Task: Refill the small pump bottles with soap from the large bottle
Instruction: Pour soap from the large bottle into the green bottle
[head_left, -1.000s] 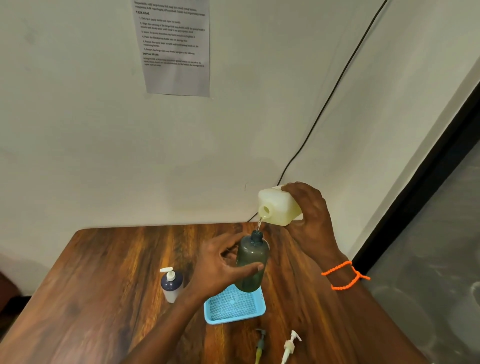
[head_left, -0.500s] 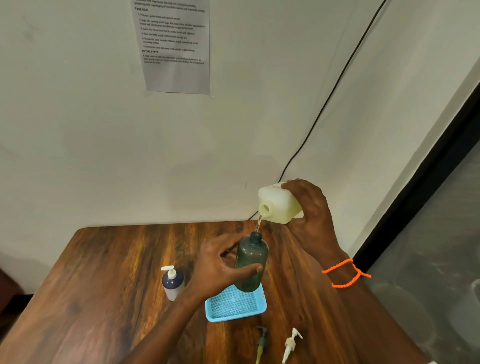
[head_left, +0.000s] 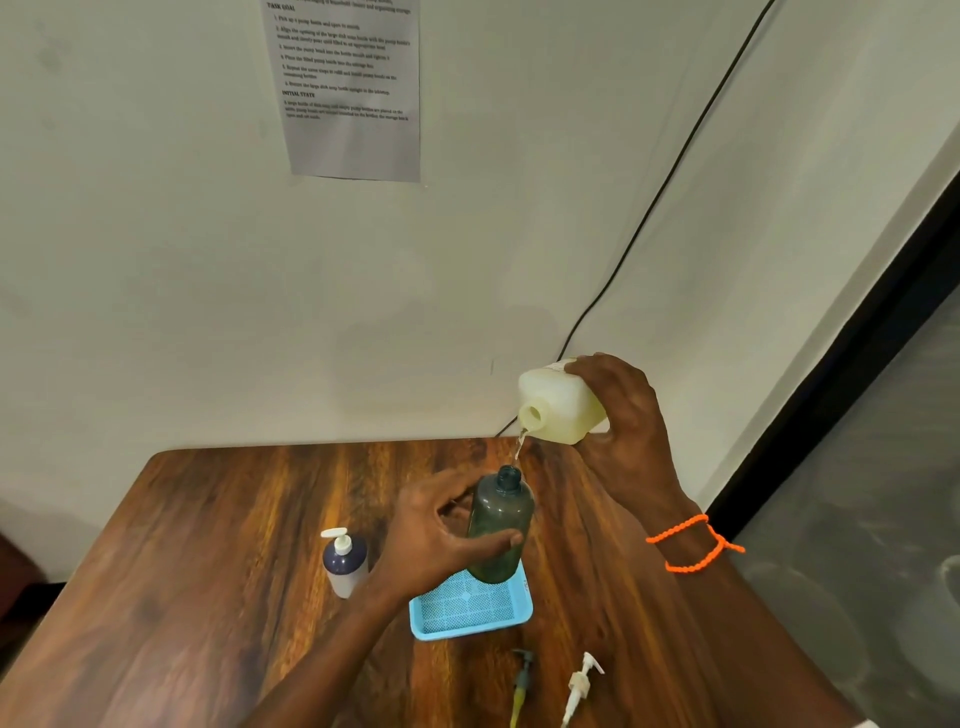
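- The large bottle (head_left: 563, 402) of pale yellow soap is tipped on its side in the air above the far right part of the table (head_left: 218, 561), its open mouth facing left and down; the right hand (head_left: 621, 415) grips its body from the far side, fingers curled over the top.
- A thin stream of soap (head_left: 518, 448) runs from that mouth toward the open neck of the dark green bottle (head_left: 500, 525) — the pour is under way, and how full the green bottle is cannot be read through its tinted wall.
- The left hand (head_left: 441, 530) holds the green bottle upright, just under the large bottle's mouth and above the blue tray (head_left: 470, 608), thumb across the front and fingers wrapped behind.
- A second small bottle (head_left: 344, 561), dark blue on top and white below, stands on the table left of the left hand with its white pump fitted; whether it is already filled cannot be told.
- Two loose pump heads lie at the near edge of the table — a dark one with a yellowish tube (head_left: 521, 680) and a white one (head_left: 581, 686) just right of it.
- Judged from this, the task is in its middle: the green bottle still needs topping up and its pump fitting, and the second loose pump suggests another bottle, not in view, may also be waiting.
- The tray holds nothing, so no finished bottle has been placed there yet.
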